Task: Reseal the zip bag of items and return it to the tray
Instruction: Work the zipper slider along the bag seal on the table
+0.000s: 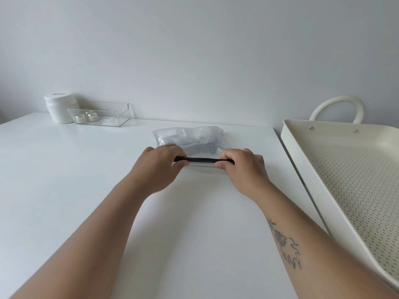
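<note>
At the middle of the white table (86,190), the clear plastic zip bag (190,137) with its black zip strip (203,159) is lying flat while both hands are pinching the strip's ends, left hand (160,167) and right hand (244,169) knuckles-up. Sealing looks underway; next comes pressing along the strip, then lifting rightward into the cream perforated tray (291,143).

One head-worn wide-angle view looks forward and down across the table (86,190), seemingly close above it.
</note>
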Tool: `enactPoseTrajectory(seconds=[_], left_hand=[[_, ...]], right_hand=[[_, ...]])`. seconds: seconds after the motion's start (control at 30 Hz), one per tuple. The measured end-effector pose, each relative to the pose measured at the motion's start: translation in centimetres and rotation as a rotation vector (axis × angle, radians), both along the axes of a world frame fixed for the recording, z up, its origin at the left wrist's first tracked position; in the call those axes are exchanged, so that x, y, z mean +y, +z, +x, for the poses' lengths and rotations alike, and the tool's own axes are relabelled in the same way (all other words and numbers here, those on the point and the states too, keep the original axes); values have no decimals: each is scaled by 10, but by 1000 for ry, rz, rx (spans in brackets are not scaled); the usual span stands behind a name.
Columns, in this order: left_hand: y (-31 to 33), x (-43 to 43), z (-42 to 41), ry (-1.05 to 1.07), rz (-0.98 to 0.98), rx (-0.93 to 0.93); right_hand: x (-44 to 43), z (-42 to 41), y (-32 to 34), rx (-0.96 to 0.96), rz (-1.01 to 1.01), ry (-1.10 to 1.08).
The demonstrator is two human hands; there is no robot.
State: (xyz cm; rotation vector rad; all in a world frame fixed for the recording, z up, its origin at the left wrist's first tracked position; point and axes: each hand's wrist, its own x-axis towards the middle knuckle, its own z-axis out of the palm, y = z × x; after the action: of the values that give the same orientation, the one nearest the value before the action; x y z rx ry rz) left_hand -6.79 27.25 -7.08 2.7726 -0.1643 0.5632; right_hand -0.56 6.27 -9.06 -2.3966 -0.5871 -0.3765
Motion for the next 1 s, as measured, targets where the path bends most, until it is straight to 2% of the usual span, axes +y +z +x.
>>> enactPoseTrajectory(seconds=[0.7, 0.87, 1.0], left_hand=[[0, 15, -5, 56, -100, -25], [-1, 10, -4, 34, -151, -37], [-1, -2, -4, -40, -132, -44]], right_hand=[[-11, 9, -8, -63, -38, -219], [-9, 4, -1, -152, -96, -179], [15, -10, 2, -240, -124, -11]])
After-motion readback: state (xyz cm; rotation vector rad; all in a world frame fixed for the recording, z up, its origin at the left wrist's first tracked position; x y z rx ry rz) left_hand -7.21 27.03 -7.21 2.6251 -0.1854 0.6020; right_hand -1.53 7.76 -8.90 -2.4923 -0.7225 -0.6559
